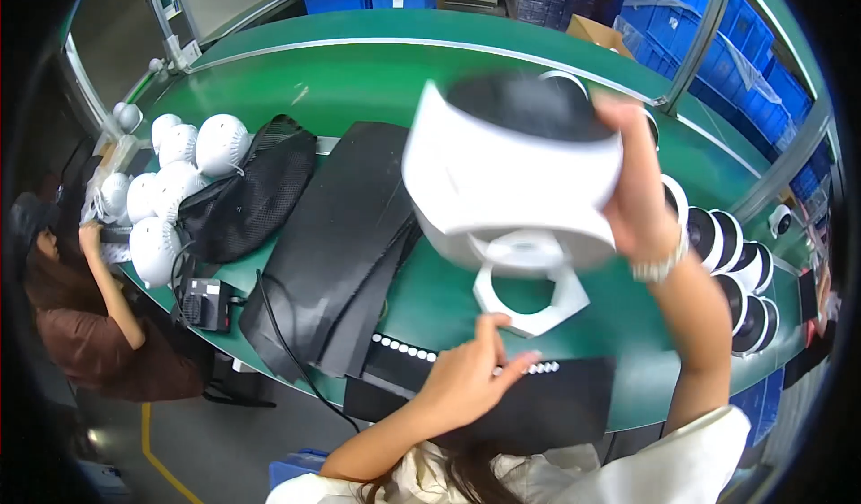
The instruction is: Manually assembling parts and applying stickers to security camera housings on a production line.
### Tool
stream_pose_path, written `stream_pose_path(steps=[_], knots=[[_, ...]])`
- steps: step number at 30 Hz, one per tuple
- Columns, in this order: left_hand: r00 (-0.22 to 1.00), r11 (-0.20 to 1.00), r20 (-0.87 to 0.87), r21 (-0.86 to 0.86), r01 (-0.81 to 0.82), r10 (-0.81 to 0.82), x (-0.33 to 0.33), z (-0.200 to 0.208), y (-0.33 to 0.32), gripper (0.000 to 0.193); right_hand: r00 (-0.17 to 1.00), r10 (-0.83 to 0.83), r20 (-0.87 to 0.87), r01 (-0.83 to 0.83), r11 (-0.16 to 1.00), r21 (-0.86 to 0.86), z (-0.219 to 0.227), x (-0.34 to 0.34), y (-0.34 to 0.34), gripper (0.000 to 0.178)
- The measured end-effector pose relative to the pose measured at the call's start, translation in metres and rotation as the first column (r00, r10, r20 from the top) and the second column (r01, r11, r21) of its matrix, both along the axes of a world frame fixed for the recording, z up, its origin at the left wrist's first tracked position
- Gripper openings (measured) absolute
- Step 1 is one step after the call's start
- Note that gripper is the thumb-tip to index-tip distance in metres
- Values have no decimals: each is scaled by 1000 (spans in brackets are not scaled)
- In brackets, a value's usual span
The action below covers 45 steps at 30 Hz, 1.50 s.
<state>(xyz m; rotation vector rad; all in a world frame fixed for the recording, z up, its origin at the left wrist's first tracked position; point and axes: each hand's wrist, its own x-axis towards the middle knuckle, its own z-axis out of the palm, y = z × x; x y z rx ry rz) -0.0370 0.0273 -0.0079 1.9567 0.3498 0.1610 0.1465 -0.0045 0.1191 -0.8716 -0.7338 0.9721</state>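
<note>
My right hand [637, 177] grips a large white rounded housing [511, 181] with a black round face, raised above the green table and blurred by motion. The housing is tilted, its black face turned up and away, its opening towards me. Below it lies a white hexagonal frame [567, 302] with a round hole, flat on the table. My left hand [471, 374] is over a black sheet [556, 405] bearing a row of small white round dots [404, 349]. Its index finger and thumb are stretched apart, the fingertip close to the frame's lower edge; nothing shows between them.
Black flat sheets [332, 235] and a black mesh bag [260, 204] lie left of centre. White round units [154, 251] cluster farther left, beside a seated person [99, 343]. A small black box [208, 305] trails a cable. White-and-black units [744, 311] line the right side.
</note>
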Motion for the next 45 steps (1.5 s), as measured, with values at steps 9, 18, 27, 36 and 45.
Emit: stream_pose_path(steps=[9,18,27,36,45], knots=[[996,634,67,768,-85,52,13,-14,-16,49,872,-128,-472,24,976,-219,-106,55,-98,52],[954,656,131,700,-282,270,27,3,-1,36,938,-158,-308,59,949,-309,-96,59,-67,51],[980,974,-40,130,-187,193,24,2,-1,52,984,72,-164,-141,879,-456,-99,55,-33,47],[900,817,164,-509,-272,403,42,4,2,45,552,-10,834,517,789,-333,-132,91,-56,63],[987,764,146,628,-150,75,35,3,-10,29,57,-370,927,683,692,233,-137,44,-57,16]])
